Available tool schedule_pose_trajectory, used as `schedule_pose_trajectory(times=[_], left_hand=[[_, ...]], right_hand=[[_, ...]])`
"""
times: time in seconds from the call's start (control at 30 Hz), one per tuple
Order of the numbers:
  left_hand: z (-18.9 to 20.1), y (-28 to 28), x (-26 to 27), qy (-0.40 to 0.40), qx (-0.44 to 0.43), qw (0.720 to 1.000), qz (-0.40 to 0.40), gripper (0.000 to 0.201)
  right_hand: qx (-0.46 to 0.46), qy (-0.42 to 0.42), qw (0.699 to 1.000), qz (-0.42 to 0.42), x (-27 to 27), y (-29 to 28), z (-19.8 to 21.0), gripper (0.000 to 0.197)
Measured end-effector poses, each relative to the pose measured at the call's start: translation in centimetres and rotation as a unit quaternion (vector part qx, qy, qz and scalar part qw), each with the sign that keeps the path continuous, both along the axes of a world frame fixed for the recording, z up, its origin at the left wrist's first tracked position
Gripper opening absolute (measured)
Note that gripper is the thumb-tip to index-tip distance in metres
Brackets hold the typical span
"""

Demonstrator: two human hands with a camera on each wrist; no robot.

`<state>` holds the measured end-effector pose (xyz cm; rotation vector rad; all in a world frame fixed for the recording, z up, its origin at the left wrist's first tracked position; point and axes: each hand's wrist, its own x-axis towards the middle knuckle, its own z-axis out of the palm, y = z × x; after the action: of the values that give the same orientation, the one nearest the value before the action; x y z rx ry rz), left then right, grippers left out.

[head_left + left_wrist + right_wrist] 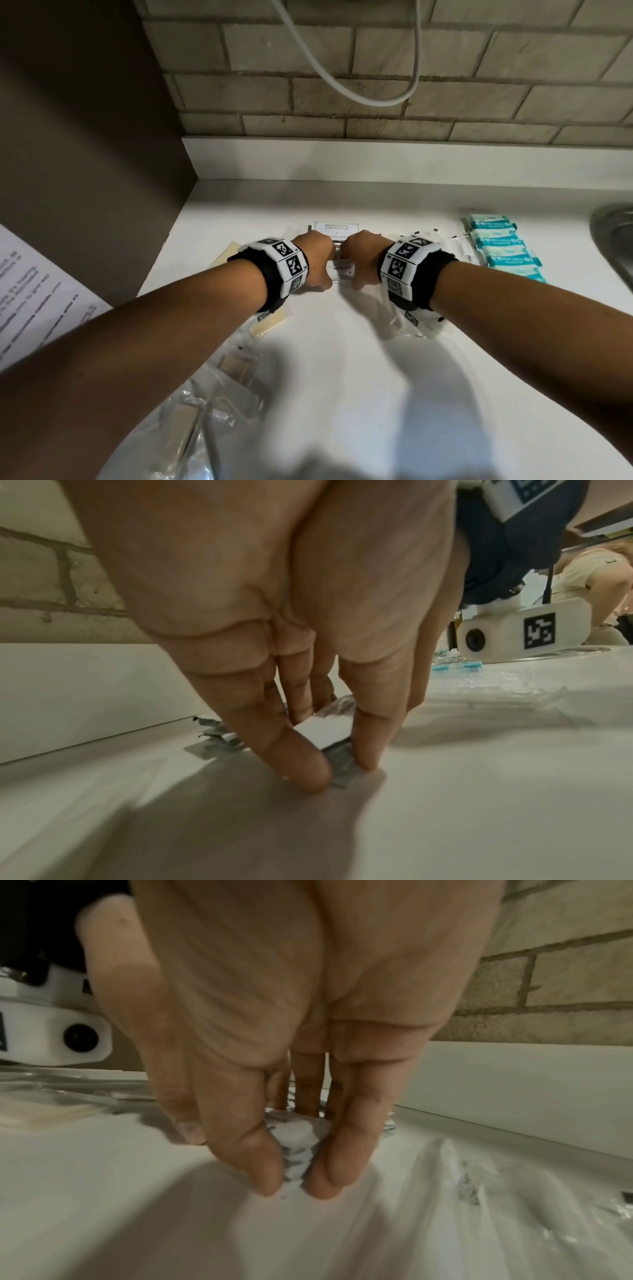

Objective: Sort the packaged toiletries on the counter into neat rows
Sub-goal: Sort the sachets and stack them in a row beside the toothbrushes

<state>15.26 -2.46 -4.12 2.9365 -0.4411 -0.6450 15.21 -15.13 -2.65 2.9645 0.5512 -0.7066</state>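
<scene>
Both hands are working side by side at the middle of the white tabletop (pixel 342 359), close to the back wall. The left hand (pixel 317 260) is pinching the near left edge of a flat white sachet (pixel 329 729) between thumb and forefinger, fingertips (pixel 308 767) pressing down onto the surface. The right hand (pixel 359 258) is doing the same on its side, thumb and forefinger squeezing the crinkled edge of a white packet (pixel 298 1150); whether it is the same sachet cannot be told. Behind the knuckles one white shampoo sachet (pixel 336 226) is lying flat with its label readable. Off to the right, four teal-and-white wrapped soaps (pixel 503 245) are sitting in a tidy column, near a steel sink rim (pixel 613 233). Left of the hands, two pale yellow flat packets (pixel 270 320) are peeking out under the forearm. Clear plastic wrappers (pixel 219 387) are heaped at the near left, too blurred to count.
</scene>
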Motion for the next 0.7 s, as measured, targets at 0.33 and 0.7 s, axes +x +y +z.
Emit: schedule_pose_trajectory(times=[0.33, 0.7], left_hand=[[-0.48, 0.08, 0.59, -0.034, -0.013, 0.999, 0.009, 0.031], [-0.84, 0.54, 0.71, -0.034, -0.031, 0.999, 0.008, 0.034]], right_hand=[[0.014, -0.014, 0.999, -0.028, 0.55, -0.25, -0.02, 0.038], [0.013, -0.025, 0.999, -0.027, 0.48, -0.3, -0.05, 0.038]])
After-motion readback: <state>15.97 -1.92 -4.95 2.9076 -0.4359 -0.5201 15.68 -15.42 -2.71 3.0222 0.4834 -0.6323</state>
